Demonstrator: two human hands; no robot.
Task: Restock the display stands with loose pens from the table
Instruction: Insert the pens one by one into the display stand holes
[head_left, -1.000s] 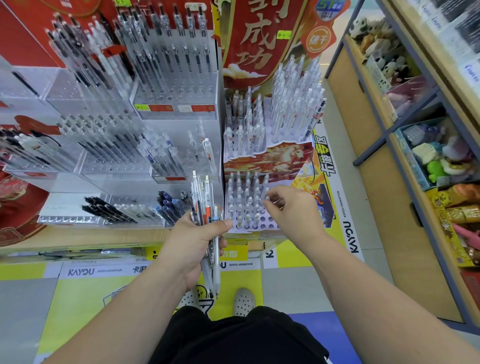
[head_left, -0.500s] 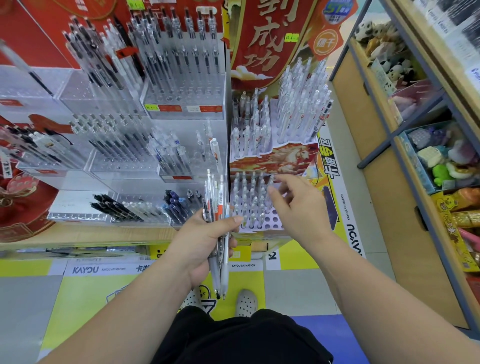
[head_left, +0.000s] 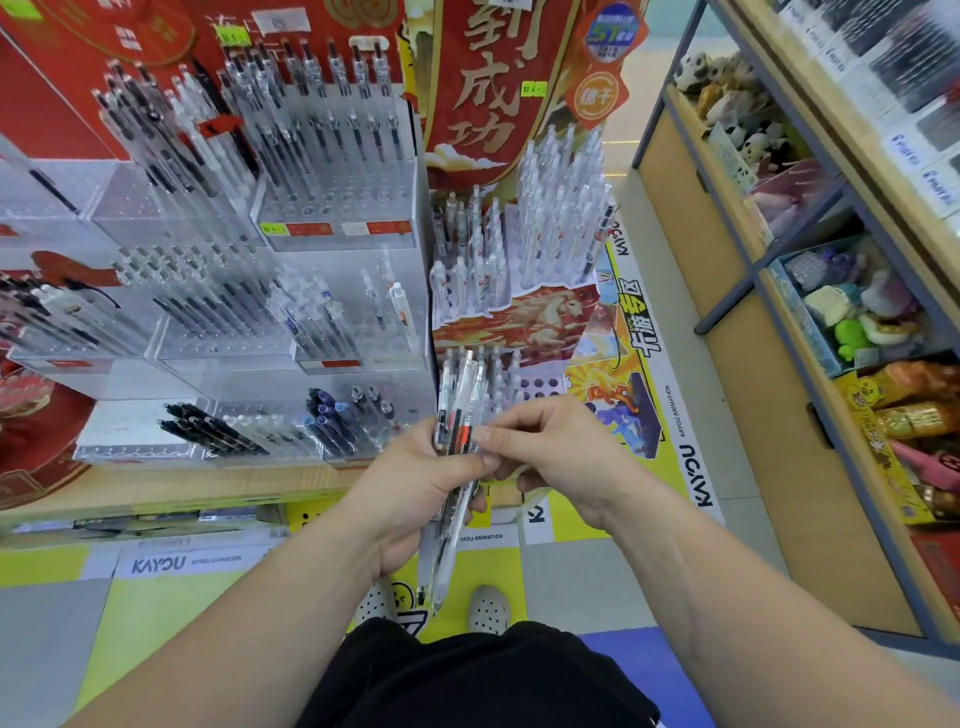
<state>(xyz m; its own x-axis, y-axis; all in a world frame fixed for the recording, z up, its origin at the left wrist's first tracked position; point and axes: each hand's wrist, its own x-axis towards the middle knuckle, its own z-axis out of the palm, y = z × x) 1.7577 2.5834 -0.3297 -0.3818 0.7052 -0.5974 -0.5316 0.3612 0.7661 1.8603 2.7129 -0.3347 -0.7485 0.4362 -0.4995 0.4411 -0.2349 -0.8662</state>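
pens: clear glossy plastic | display stands: transparent acrylic

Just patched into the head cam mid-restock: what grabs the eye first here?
Dead centre, the left hand grips a bundle of pens while the right hand pinches at it. Behind them rises a red banner with big gold characters, with clear stands full of pens to its left. Toy shelves fill the right edge.
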